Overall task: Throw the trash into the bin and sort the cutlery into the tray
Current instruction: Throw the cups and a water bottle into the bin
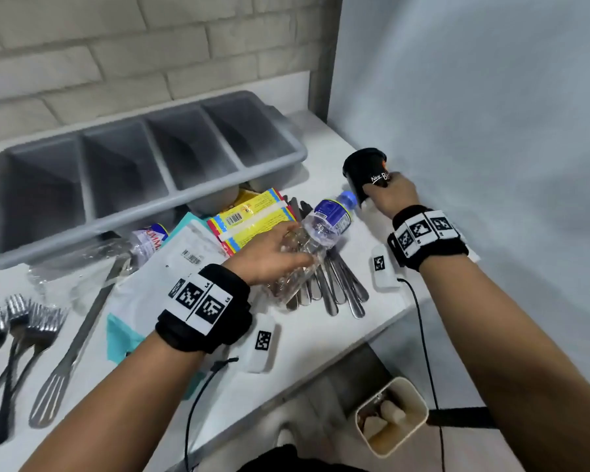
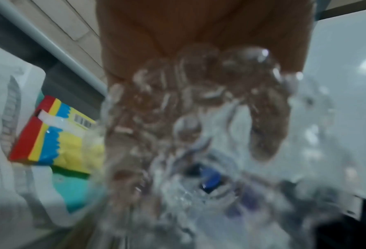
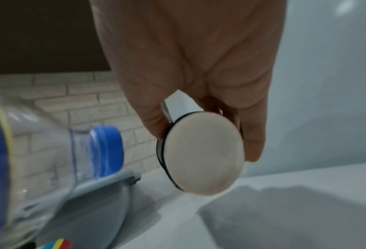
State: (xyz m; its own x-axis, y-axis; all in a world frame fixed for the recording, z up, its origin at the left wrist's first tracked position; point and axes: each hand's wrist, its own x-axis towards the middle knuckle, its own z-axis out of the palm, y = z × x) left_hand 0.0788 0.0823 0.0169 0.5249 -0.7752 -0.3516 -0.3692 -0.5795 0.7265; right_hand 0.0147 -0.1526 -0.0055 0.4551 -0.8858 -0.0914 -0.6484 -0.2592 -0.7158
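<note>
My left hand grips a clear plastic bottle with a blue cap and blue label, held over a bunch of steel knives. In the left wrist view the bottle fills the frame, blurred. My right hand holds a black paper cup at the table's far right; its pale base faces the right wrist camera. The grey four-compartment cutlery tray stands at the back, its compartments looking empty. The bin, with trash inside, sits on the floor below the table edge.
A yellow-red-blue box, a white pouch, a second crushed bottle and clear wrap lie in front of the tray. Several forks and a slotted spatula lie at the left. A pale wall bounds the right side.
</note>
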